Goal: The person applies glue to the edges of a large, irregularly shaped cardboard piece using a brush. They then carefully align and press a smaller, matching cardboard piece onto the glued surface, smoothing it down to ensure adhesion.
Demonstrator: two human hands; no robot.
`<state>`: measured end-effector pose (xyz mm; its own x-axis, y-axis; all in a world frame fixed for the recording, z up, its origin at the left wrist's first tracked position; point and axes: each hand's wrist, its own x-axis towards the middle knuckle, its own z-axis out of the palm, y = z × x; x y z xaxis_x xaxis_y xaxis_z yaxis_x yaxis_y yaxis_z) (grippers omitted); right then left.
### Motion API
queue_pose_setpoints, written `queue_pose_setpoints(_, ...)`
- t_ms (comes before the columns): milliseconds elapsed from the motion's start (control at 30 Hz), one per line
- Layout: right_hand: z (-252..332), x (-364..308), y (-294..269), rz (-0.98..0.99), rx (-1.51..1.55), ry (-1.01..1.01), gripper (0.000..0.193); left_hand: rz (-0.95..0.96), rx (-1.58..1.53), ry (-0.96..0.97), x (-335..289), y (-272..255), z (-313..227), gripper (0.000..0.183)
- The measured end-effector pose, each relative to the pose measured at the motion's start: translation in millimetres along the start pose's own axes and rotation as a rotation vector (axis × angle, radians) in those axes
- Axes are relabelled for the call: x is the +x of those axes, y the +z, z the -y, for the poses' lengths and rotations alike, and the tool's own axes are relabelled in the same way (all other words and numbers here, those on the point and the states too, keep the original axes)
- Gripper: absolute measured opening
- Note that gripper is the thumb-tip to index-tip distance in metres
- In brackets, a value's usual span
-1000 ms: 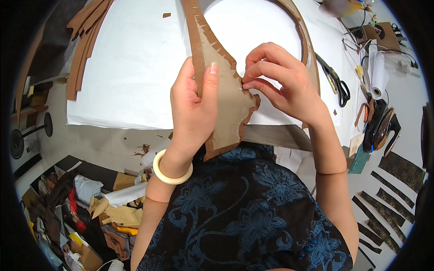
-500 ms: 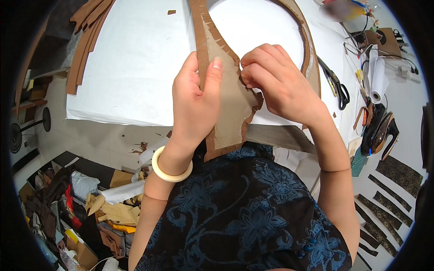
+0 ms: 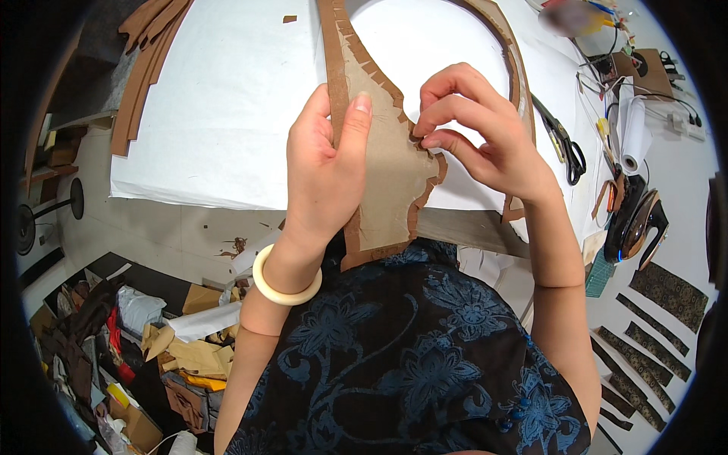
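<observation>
A beige fabric panel (image 3: 385,163) with brown folded edges lies over the table's front edge, its lower end hanging toward my lap. The brown border on its curved right side is snipped into small tabs. My left hand (image 3: 330,152) grips the panel's straight left edge, thumb on top and fingers underneath. At the curved edge, my right hand (image 3: 481,129) pinches one of the brown tabs (image 3: 417,141) between thumb and index finger, other fingers curled. A curved strip of the same material (image 3: 504,38) arcs behind the right hand.
White paper (image 3: 212,114) covers the table. Black-handled scissors (image 3: 574,159) lie to the right, near a paper roll (image 3: 634,140) and an iron (image 3: 644,224). Brown strips (image 3: 140,95) sit at the left edge. Fabric scraps (image 3: 197,356) heap on the floor at lower left.
My right hand has lifted slightly and opened its grasp to a fingertip pinch, showing more of the tabbed edge. My left hand keeps its hold, barely moved.
</observation>
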<state>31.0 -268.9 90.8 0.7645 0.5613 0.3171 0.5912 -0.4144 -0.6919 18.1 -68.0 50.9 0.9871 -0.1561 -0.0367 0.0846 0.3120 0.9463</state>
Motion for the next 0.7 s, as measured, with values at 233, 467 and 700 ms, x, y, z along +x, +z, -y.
queue_pose_setpoints(233,3,13,1,0.133,-0.249,-0.118,0.018,0.006,0.085,0.045,0,0,5,0.017)
queue_pose_setpoints(467,-13,3,-1,-0.165,0.084,0.107,0.016,-0.038,-0.062,-0.067,-2,0,-7,0.020)
queue_pose_setpoints(700,-20,-16,17,0.001,0.767,0.599,0.024,-0.059,-0.102,-0.117,-1,-5,-6,0.023)
